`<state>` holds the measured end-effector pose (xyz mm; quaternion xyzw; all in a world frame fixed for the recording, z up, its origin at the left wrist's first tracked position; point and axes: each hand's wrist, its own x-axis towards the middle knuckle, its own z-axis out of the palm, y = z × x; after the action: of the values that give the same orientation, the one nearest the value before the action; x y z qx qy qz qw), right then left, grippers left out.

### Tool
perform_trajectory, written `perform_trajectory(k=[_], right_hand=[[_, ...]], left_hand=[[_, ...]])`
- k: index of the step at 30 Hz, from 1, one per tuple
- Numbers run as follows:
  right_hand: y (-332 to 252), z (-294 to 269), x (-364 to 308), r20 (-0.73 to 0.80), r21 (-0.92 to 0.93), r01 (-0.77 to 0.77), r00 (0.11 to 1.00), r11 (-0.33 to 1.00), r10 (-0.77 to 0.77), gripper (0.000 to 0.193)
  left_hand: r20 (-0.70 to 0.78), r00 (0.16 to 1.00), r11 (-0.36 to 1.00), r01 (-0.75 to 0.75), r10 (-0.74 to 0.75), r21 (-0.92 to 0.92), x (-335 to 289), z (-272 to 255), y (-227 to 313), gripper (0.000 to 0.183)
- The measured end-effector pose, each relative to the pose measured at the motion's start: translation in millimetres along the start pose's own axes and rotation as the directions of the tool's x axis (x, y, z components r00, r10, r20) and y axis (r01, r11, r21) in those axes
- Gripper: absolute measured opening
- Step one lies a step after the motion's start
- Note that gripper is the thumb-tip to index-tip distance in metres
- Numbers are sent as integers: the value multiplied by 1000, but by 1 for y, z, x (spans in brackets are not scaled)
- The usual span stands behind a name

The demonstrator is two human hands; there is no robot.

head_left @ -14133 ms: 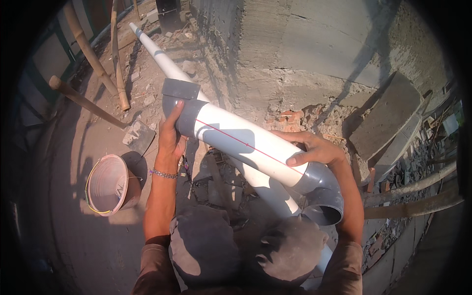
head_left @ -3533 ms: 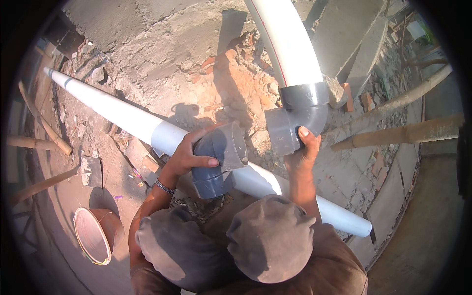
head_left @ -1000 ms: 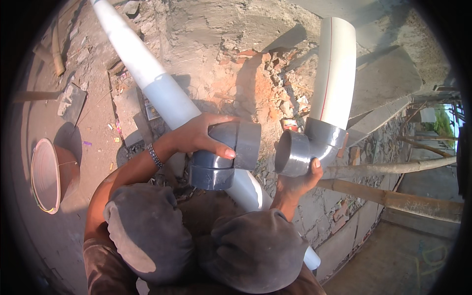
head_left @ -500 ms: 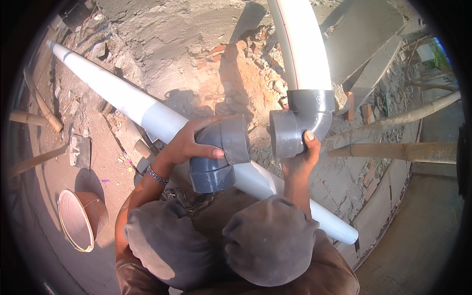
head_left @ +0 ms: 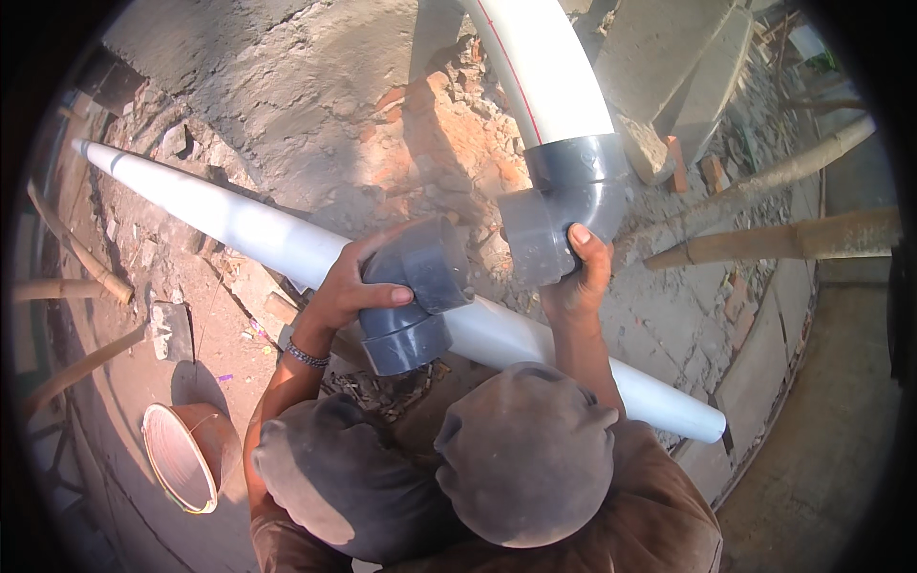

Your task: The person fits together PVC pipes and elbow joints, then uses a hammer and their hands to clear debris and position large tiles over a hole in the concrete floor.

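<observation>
My left hand (head_left: 346, 289) is closed around a dark grey pipe elbow (head_left: 425, 272), its thumb lying across the side. One mouth of that elbow faces right, the other points down. A second grey elbow (head_left: 537, 241) is in my right hand (head_left: 581, 282), which grips it from below with the thumb up on its bend. This one is fitted on the lower end of a thick white pipe (head_left: 543, 72) with a red line along it. The two elbows face each other, with a narrow gap between them. Behind my wrists, a long pale pipe (head_left: 258, 234) lies slantwise on the ground.
My bent knees (head_left: 525, 454) in brown cloth fill the lower middle. A round bucket (head_left: 215, 444) lies tipped at the left. Broken brick and rubble (head_left: 420, 119) lie ahead by a rough mortar surface. Bamboo poles (head_left: 783, 242) jut in from the right, others from the left.
The view has turned slightly, so the surroundings appear shifted. Both hands keep their grip, and the gap between the two elbows looks a little narrower.
</observation>
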<state>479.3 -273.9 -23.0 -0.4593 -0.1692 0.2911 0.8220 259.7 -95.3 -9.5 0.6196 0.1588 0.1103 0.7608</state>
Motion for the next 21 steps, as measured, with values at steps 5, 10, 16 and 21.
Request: perform_trajectory(k=[5, 10, 16, 21], right_hand=[[5, 16, -6, 62, 24, 77, 995, 997, -79, 72], [-27, 10, -15, 223, -88, 117, 970, 989, -95, 88], [-14, 73, -31, 480, -249, -307, 784, 918, 393, 87], [23, 123, -41, 602, -418, -342, 589, 842, 539, 84]], left_hand=[[-49, 998, 994, 23, -29, -109, -21, -16, -12, 96], [-170, 983, 956, -116, 72, -270, -44, -29, -16, 90], [-667, 737, 886, -374, 106, -273, -199, -88, -68, 80], [-870, 426, 883, -269, -248, -383, -285, -93, -115, 55]])
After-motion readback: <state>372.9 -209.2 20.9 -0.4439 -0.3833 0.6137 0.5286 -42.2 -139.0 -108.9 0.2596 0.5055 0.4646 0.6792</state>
